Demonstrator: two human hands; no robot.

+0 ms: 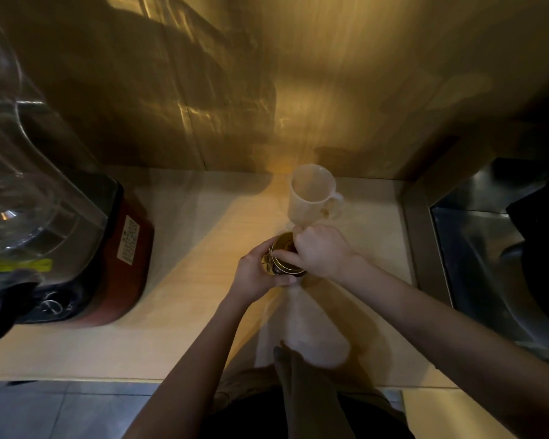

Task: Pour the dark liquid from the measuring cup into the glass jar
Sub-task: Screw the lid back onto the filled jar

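Head view: glass jar (284, 256) stands on pale countertop (184, 280), dark liquid visible inside. Left hand (255, 275) wraps jar wall from 9 o'clock. Right hand (319, 250) covers jar mouth from 3 o'clock, fingers closed on rim. White measuring cup (313, 193) stands upright at jar's 12 o'clock, handle toward 3 o'clock, untouched. Red-based blender (76, 236) at 9 o'clock; steel sink (488, 236) at 3 o'clock.

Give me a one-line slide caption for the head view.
Both hands, left and right, grip the glass jar on the counter; measuring cup stands behind.
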